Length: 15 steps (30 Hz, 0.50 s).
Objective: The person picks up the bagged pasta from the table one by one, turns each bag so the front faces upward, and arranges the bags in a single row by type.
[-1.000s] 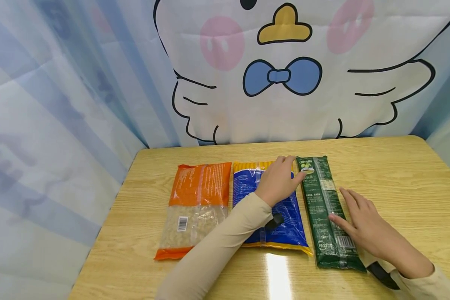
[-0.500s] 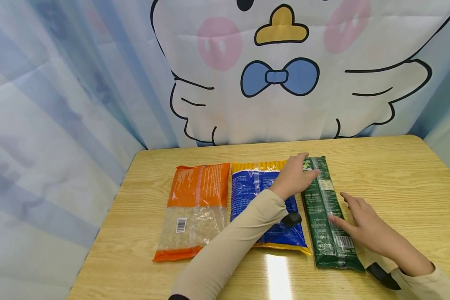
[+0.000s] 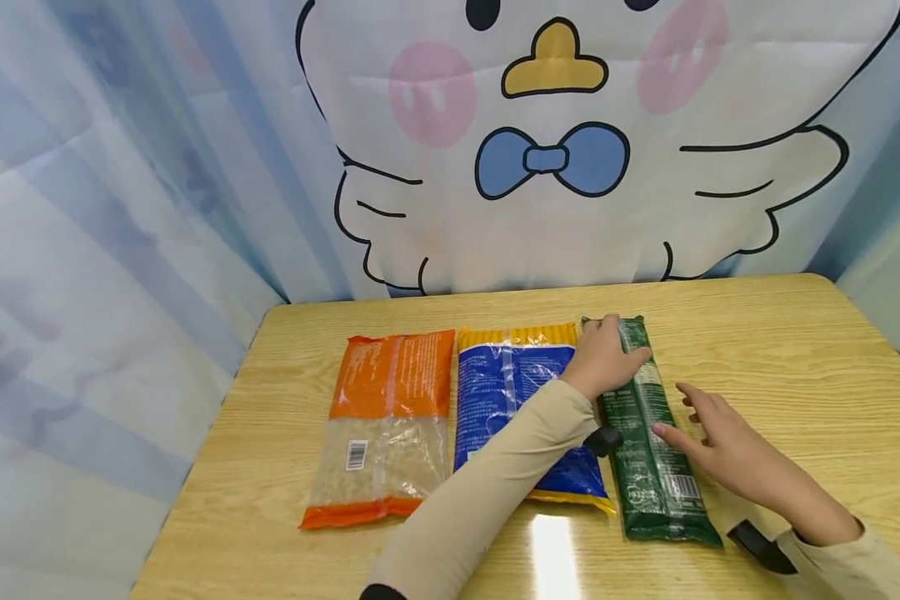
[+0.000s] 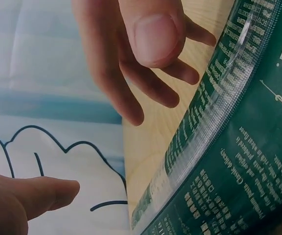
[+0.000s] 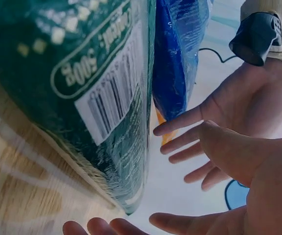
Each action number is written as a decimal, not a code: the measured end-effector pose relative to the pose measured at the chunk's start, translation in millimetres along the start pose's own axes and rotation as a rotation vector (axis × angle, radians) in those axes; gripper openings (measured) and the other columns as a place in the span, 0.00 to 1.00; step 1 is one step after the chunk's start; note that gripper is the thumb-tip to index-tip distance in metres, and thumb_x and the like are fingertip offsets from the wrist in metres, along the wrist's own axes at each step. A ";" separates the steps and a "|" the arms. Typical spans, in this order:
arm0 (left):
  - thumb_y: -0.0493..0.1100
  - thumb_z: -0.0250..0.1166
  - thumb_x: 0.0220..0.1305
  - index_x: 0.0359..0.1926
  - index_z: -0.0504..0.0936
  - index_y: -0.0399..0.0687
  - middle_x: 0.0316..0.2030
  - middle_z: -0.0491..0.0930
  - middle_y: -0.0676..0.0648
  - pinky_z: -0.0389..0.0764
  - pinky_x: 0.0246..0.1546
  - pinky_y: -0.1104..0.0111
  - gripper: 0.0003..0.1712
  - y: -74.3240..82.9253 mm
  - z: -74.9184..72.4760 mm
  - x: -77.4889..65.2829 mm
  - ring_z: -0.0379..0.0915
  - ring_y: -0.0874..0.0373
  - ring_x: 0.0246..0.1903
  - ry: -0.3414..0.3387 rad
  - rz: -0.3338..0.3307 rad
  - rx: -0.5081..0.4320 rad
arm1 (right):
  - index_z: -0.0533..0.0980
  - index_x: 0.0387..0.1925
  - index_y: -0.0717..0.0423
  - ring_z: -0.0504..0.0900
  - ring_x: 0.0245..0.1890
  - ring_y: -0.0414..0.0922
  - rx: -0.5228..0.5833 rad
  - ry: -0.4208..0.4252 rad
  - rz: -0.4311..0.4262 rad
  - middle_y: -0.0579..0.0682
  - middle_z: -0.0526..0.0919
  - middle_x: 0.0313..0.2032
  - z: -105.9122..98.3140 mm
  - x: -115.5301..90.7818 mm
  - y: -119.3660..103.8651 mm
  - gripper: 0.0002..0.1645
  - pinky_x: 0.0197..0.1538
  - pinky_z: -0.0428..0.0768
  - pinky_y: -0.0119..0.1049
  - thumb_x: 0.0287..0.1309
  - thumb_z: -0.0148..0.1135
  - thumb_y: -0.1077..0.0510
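Observation:
A long green spaghetti packet [image 3: 648, 446] lies flat on the table, its back seam and barcode facing up. My left hand [image 3: 607, 358] is over the packet's far end, hiding part of the print. In the right wrist view the left hand's fingers [image 5: 182, 117] are extended and spread, not curled round anything. My right hand [image 3: 731, 446] hovers at the packet's right side, fingers parted and thumb over the near half. Seen from the left wrist, the right hand [image 4: 101, 44] is apart from the green film [image 4: 248, 147]; whether the left fingertips touch the packet cannot be told.
Left of the spaghetti lies a blue and yellow packet [image 3: 487, 400], partly under my left forearm. Beyond it is an orange, partly see-through packet [image 3: 393, 375] with pale contents. A patterned curtain [image 3: 547, 233] hangs behind the wooden table [image 3: 795, 350].
My left hand has moved right, from the edge of the blue packet to over the far end of the spaghetti packet. The right hand has lifted slightly; the packets stay in place.

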<state>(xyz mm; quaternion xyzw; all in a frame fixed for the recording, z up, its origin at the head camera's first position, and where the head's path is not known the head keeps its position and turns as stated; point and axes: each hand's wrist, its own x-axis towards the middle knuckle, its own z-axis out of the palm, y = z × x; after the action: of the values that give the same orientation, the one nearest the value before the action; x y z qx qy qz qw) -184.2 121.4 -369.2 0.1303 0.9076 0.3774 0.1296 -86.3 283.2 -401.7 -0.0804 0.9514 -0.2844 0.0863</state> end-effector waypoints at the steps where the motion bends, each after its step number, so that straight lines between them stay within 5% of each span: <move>1: 0.56 0.60 0.71 0.75 0.60 0.53 0.73 0.60 0.46 0.75 0.62 0.60 0.37 0.3 1.6 0.4 0.62 0.52 0.70 0.002 -0.006 -0.004 | 0.47 0.71 0.77 0.72 0.52 0.72 0.009 -0.009 0.003 0.80 0.62 0.59 -0.3 0.3 0.2 0.50 0.41 0.79 0.60 0.72 0.54 0.42; 8: 0.54 0.61 0.71 0.73 0.63 0.55 0.73 0.60 0.45 0.75 0.62 0.59 0.34 -3.0 11.2 6.1 0.60 0.51 0.71 0.024 -0.048 -0.003 | 0.48 0.70 0.79 0.79 0.47 0.63 0.086 -0.049 0.010 0.78 0.68 0.56 -2.8 3.6 3.1 0.48 0.42 0.82 0.56 0.71 0.56 0.46; 15: 0.51 0.60 0.71 0.75 0.59 0.49 0.73 0.61 0.48 0.67 0.69 0.59 0.36 -7.1 16.0 11.8 0.47 0.51 0.76 -0.007 -0.079 -0.013 | 0.48 0.69 0.81 0.81 0.46 0.59 0.086 -0.070 0.025 0.72 0.76 0.51 -3.4 6.6 4.3 0.52 0.45 0.82 0.56 0.68 0.61 0.46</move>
<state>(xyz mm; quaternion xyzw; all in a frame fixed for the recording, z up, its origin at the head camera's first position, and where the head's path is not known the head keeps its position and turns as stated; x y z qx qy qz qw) -190.8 130.9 -386.8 0.0949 0.9091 0.3777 0.1483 -94.0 287.2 -402.0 -0.0746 0.9357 -0.3208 0.1264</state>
